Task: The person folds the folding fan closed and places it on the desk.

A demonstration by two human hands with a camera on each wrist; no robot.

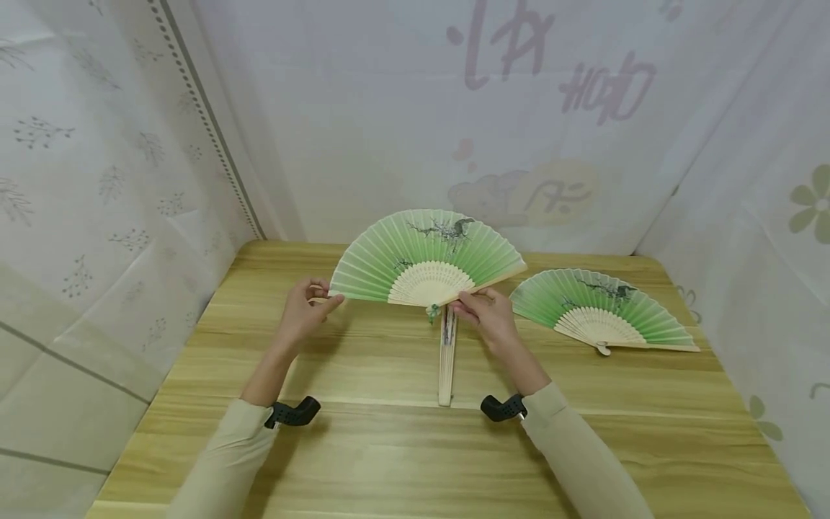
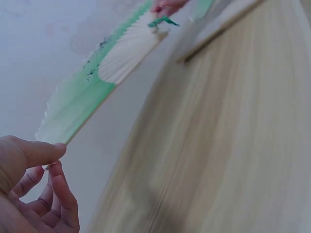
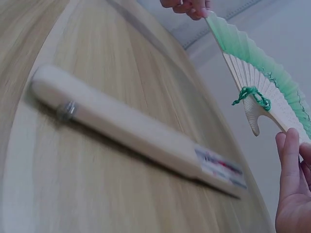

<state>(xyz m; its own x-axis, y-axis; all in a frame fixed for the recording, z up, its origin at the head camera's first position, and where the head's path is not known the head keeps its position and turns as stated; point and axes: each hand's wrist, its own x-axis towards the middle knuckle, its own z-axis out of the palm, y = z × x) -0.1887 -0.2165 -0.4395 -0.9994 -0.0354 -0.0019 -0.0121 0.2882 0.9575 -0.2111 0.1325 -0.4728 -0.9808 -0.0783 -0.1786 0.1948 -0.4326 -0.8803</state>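
Observation:
Between both hands an open green folding fan (image 1: pixel 369 263) is held up above the table, with a dark bird-and-branch print and pale slotted ribs. My left hand (image 1: pixel 302 311) pinches its left outer corner between thumb and fingers. Near the pivot, my right hand (image 1: pixel 489 317) grips the right outer rib. From the pivot hangs a green cord tassel (image 3: pixel 252 97). Below the held fan lies a folded fan (image 1: pixel 446 367) on the tabletop, its pale wooden sticks closed; the right wrist view shows it blurred, with a small metal pin at one end.
On the right of the wooden table (image 1: pixel 363 454) a second green fan (image 1: pixel 599 317) lies spread open. Patterned cloth (image 1: pixel 363 130) hangs behind the table and along both sides. A black wrist camera (image 1: pixel 295 412) sits on the left wrist, another (image 1: pixel 502 408) on the right.

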